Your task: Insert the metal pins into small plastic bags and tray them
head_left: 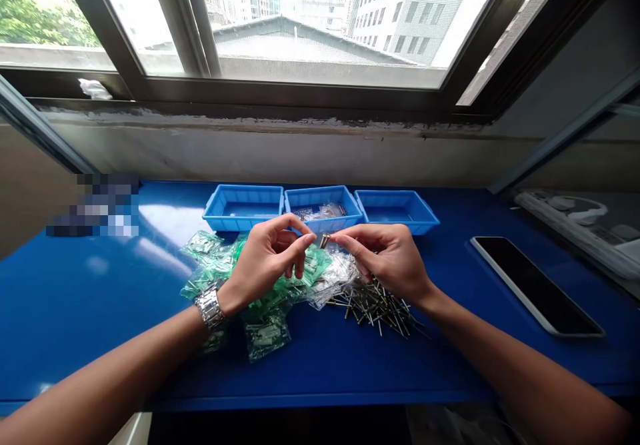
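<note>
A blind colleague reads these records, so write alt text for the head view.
A right hand pinches small brass-coloured parts beside the left hand, above green packets, clear packets and thin metal rods heaped on a blue table. Behind stand three blue plastic bins, the middle one holding clear packets; a smartphone lies at right.

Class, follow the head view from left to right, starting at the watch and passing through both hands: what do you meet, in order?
Watch, left hand, small metal parts, right hand, phone.
</note>
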Motion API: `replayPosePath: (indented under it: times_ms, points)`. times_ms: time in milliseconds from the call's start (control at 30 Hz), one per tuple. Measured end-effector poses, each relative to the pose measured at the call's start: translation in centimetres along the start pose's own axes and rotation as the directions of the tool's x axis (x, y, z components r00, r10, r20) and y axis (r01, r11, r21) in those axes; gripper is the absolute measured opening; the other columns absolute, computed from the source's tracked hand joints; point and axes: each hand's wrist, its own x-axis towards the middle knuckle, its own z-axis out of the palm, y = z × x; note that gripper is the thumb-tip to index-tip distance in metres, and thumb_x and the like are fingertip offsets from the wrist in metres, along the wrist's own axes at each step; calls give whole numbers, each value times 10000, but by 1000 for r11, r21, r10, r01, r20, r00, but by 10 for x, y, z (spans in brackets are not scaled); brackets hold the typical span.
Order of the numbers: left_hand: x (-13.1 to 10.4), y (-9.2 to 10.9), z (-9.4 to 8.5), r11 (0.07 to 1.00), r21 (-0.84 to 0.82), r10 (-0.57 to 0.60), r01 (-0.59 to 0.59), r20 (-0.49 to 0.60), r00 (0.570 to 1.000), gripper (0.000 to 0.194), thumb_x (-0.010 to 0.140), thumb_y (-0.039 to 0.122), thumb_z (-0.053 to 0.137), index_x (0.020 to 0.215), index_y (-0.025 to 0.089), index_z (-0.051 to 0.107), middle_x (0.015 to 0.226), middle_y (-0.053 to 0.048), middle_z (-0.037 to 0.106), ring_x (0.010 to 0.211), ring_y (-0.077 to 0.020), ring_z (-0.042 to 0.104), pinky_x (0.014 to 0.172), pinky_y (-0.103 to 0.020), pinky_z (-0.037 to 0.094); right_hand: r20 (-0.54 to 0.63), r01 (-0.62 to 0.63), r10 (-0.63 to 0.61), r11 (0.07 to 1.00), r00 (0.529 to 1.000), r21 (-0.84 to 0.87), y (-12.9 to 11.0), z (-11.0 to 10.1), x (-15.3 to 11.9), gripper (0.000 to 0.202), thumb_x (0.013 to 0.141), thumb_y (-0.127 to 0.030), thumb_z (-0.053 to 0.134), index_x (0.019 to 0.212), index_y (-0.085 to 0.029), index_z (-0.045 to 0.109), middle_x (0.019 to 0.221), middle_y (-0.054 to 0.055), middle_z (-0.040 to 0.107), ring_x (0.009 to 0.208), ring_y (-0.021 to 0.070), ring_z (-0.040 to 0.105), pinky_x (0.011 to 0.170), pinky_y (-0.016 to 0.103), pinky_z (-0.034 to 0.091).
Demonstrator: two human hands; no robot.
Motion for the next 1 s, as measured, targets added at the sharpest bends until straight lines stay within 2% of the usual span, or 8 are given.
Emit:
replayPosePath:
  times_ms: [167, 300, 433, 567, 700, 833, 900, 1000]
  points:
    - [1, -2, -1, 1000, -10, 29, -29, -10, 1000, 181, 988, 332, 681, 973, 155, 646, 822, -70, 769, 590, -134, 725, 452, -185, 554, 18, 10, -11, 999, 1000, 33, 3, -1, -1, 252, 930, -391, 740, 1066, -195, 820, 518, -13, 676, 362, 125, 585, 360, 251, 479]
    - [1, -3, 0, 993, 54, 104, -102, -45, 994, 157, 977, 291, 693, 1065, 167, 658, 1026, -83, 757, 744, -157, 774, 543, -201, 614, -4, 71, -71, 997, 997, -19, 1, -2, 0, 240, 941, -315, 722, 1137, -204, 803, 925, 69, 819, 618, 180, 760, 472, 269, 586]
    - [1, -4, -1, 978, 135, 173, -162, -73, 982, 183, 970, 254, 697, 1140, 202, 653, 1214, -76, 717, 810, -137, 761, 660, -228, 662, -24, 160, -166, 974, 986, -163, -2, -2, -1, 300, 955, -242, 676, 1241, -254, 765, 1156, 55, 797, 734, 180, 774, 555, 294, 622]
    - [0, -5, -1, 968, 179, 194, -177, -81, 978, 198, 968, 251, 701, 1156, 209, 653, 1207, -67, 724, 874, -148, 754, 725, -247, 669, -30, 202, -215, 952, 976, -229, -3, -3, -2, 308, 954, -222, 665, 1243, -253, 766, 1124, 45, 807, 753, 183, 768, 611, 314, 638]
    - [1, -4, -1, 970, 165, 191, -179, -61, 980, 179, 969, 244, 699, 1139, 195, 670, 1139, -66, 734, 830, -135, 742, 653, -216, 641, -12, 188, -192, 970, 981, -157, -3, -3, -1, 252, 949, -264, 699, 1180, -223, 790, 953, 50, 821, 676, 178, 767, 545, 288, 619]
    - [1, -2, 1, 985, 109, 136, -135, 2, 991, 153, 993, 296, 675, 957, 148, 692, 797, -33, 740, 642, -101, 690, 528, -167, 562, 20, 200, -199, 974, 980, -109, -3, -3, 0, 149, 938, -277, 722, 978, -170, 816, 661, 7, 736, 484, 124, 666, 456, 247, 548]
    - [0, -1, 1, 989, 110, 98, -100, 30, 995, 229, 1001, 332, 661, 886, 136, 686, 655, -9, 690, 546, -87, 638, 489, -164, 528, 46, 143, -140, 986, 989, -89, -2, -3, 0, 163, 936, -284, 719, 865, -157, 794, 584, -10, 683, 444, 109, 622, 431, 232, 502]
    - [-2, -1, 1, 992, 111, 54, -57, 30, 998, 268, 996, 364, 662, 857, 135, 667, 610, 6, 652, 508, -79, 597, 468, -166, 500, 134, 0, -4, 1000, 991, 27, 0, -5, 2, 234, 958, -334, 689, 810, -162, 749, 517, -36, 614, 401, 94, 565, 417, 223, 463]
